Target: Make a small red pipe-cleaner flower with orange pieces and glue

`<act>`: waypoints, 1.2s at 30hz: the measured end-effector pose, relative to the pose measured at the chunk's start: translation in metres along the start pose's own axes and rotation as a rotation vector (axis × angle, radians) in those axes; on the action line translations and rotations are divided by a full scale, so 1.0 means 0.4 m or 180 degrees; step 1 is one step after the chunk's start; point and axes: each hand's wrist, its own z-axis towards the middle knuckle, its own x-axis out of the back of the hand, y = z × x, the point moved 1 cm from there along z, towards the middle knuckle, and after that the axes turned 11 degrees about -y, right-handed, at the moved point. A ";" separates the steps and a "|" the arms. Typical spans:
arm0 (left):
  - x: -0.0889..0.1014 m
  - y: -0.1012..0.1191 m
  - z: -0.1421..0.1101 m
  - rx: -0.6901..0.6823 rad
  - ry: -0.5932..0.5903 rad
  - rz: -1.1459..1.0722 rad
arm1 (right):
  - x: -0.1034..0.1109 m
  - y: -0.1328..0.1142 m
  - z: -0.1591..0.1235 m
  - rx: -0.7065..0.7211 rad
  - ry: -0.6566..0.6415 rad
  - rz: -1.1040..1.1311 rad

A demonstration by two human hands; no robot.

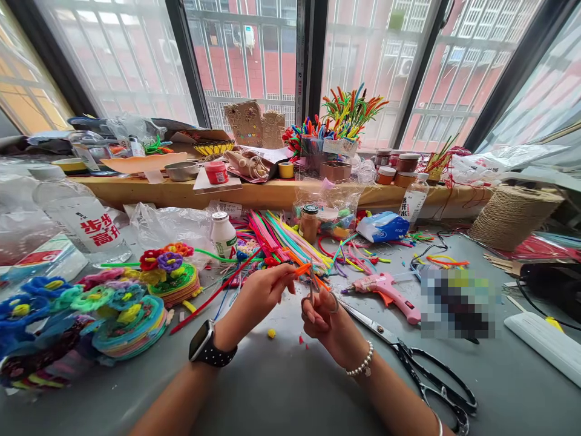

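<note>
Between the fingertips of my left hand (272,287), which wears a watch, is an orange pipe cleaner (303,268). My right hand (327,318) is closed around the finger loops of small scissors (313,283), whose blades meet the orange strand. Behind my hands lies a bundle of pink, white, yellow and mint pipe cleaners (290,236). A red pipe cleaner (213,295) rests left of my left wrist. On the grey table (276,387) in front of me sit a small yellow piece (271,333) and tiny red scraps.
Large black-handled scissors (436,369) and a pink glue gun (385,293) lie to the right. Pipe-cleaner flowers (49,290) crowd the left side. A white bottle (223,233), a brown jar (309,223) and a twine spool (515,215) stand farther back, before the cluttered wooden sill (267,192).
</note>
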 end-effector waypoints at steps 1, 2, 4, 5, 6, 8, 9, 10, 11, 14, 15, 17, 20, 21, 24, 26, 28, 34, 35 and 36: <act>0.000 -0.001 0.000 0.0003 0.0009 0.0037 | 0.001 0.001 0.000 -0.0015 0.0009 -0.0020; 0.000 -0.003 0.000 0.0004 0.0021 0.0072 | 0.001 0.001 0.000 -0.0029 0.0014 -0.0046; 0.000 -0.004 0.000 -0.0003 0.0051 0.0132 | 0.001 0.001 0.000 -0.0045 -0.0002 -0.0090; 0.001 -0.004 0.001 -0.0011 0.0072 0.0158 | 0.001 0.001 0.000 -0.0038 -0.0017 -0.0106; 0.002 -0.004 0.001 -0.0024 0.0093 0.0181 | 0.000 0.001 -0.001 -0.0021 -0.0028 -0.0119; 0.004 -0.004 0.001 -0.0051 0.0134 0.0229 | 0.000 0.000 -0.001 0.0013 -0.0053 -0.0129; 0.006 -0.004 0.001 -0.0058 0.0153 0.0269 | -0.001 0.000 -0.002 0.0021 -0.0071 -0.0106; 0.007 -0.005 0.001 -0.0060 0.0169 0.0323 | -0.002 -0.001 -0.003 0.0018 -0.0111 -0.0065; 0.008 -0.005 0.000 -0.0065 0.0178 0.0389 | -0.003 -0.001 -0.004 -0.0001 -0.0179 -0.0003; 0.009 -0.004 -0.005 -0.0162 0.0144 0.0627 | -0.006 -0.008 -0.008 -0.0098 -0.0549 0.0221; 0.008 -0.002 -0.007 -0.0244 0.0126 0.0711 | -0.007 -0.010 -0.009 -0.0144 -0.0683 0.0270; 0.005 0.002 -0.011 -0.0457 0.0106 0.0888 | -0.007 -0.015 -0.011 -0.0256 -0.0883 0.0324; 0.001 0.010 -0.013 -0.0714 0.0129 0.1150 | -0.002 -0.018 -0.011 -0.0281 -0.0889 0.0361; 0.000 0.011 -0.013 -0.0758 0.0145 0.1210 | 0.001 -0.018 -0.010 -0.0240 -0.0825 0.0370; 0.001 0.012 -0.011 -0.0813 0.0191 0.1281 | 0.007 -0.010 -0.007 -0.0140 -0.0590 0.0380; 0.003 0.010 -0.010 -0.0813 0.0203 0.1264 | 0.010 -0.005 -0.006 -0.0124 -0.0495 0.0355; 0.004 0.007 -0.008 -0.0767 0.0230 0.1268 | 0.011 -0.001 -0.005 -0.0104 -0.0401 0.0320; -0.006 -0.004 -0.007 -0.0500 0.0391 0.1502 | 0.014 -0.003 -0.001 -0.0096 -0.0029 0.0164; -0.007 -0.005 -0.008 -0.0481 0.0390 0.1503 | 0.014 -0.003 -0.001 -0.0110 -0.0003 0.0113; -0.008 -0.007 -0.008 -0.0462 0.0392 0.1496 | 0.013 -0.003 -0.001 -0.0124 0.0014 0.0069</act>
